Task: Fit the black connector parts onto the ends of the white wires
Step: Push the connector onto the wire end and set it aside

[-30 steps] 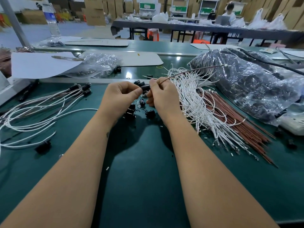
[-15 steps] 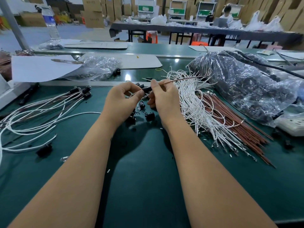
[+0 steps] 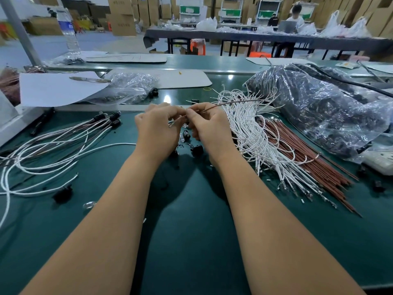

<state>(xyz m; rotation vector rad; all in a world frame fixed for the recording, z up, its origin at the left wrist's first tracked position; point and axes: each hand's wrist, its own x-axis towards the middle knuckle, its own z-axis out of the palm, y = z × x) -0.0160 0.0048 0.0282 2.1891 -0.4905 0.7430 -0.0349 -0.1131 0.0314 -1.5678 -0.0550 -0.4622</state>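
At 9 o'clock on the green table [image 3: 191, 241] lie the finished wires [image 3: 53, 145], with their black connectors [image 3: 114, 119] already fitted at the far ends — this pile looks the same as one second ago.

My left hand [image 3: 158, 133] is now a little higher than before. Its fingers are curled and the thumb meets them at the tips; I judge that it pinches a black connector part, but my fingers hide that part now, while half a second ago a bit of black was showing between the two hands. My right hand [image 3: 209, 128] touches the left one at the fingertips and pinches a thin brown wire [image 3: 234, 102], which runs away toward 2 o'clock. The hands have closed together — so I think the wire end is going into the connector, or is just seated.

Loose black connector parts [image 3: 196, 149] wait on the table just under my hands. At 3 o'clock the white wires [image 3: 251, 135] lie in a bundle beside the brown ones [image 3: 302, 154], still without connectors, so much of the task remains.
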